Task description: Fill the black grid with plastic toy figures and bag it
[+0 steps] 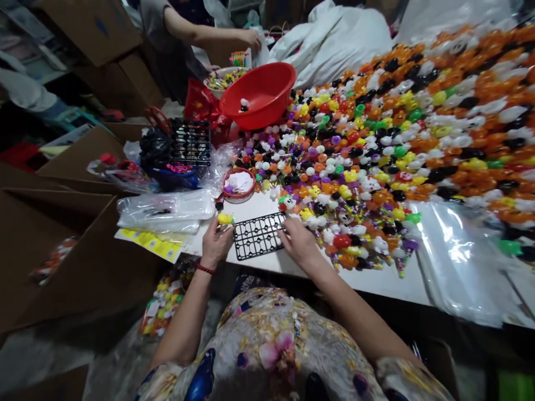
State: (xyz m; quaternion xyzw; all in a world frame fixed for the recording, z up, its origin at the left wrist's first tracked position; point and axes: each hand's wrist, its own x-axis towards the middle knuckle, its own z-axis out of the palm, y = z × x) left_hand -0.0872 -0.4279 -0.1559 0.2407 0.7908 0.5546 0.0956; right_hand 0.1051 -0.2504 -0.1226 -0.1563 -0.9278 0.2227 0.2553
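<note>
A black plastic grid rack [259, 236] with rows of openings lies at the front edge of the white table. My left hand [216, 244] is at its left end, fingers curled, with a small yellow toy figure [226, 219] showing at the fingertips. At the opposite end, my right hand [300, 243] has its fingers bent over the rack's edge; whether they also pinch a small piece is hidden. Just beyond those fingers is a white toy head with green and red [288, 202]. A big heap of colourful small toy pieces [334, 184] spreads rightward from there.
Behind the rack are a small red basket [238, 185] with white paper and a large red basin [261, 94]. Clear plastic bags lie left [167, 210] and right [460, 262]. More black racks [191, 142] stand back left, near an open carton [83, 223]. Another person's arm [209, 34] reaches across behind.
</note>
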